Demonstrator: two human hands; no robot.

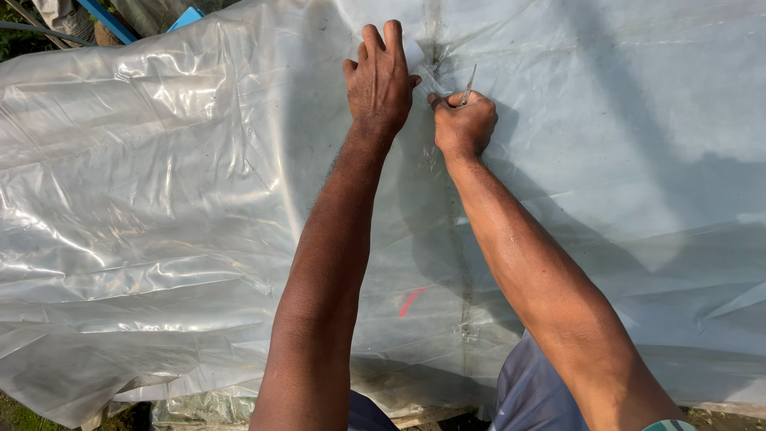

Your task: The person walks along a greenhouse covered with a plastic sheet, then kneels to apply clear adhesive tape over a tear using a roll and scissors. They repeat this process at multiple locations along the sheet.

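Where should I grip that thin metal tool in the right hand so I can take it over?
Judging by its pose, take the thin metal tool by the bare upper shaft that sticks up out of the right hand, coming from above. Its lower part is hidden in the closed fist, and the left hand lies flat on the clear plastic sheet close beside it.

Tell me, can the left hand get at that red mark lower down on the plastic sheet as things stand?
Probably yes. The left hand lies flat high on the plastic sheet, holding nothing, and the red mark sits lower, between both forearms, seemingly under the film. Nothing lies over that spot; the hand would only need to draw back.
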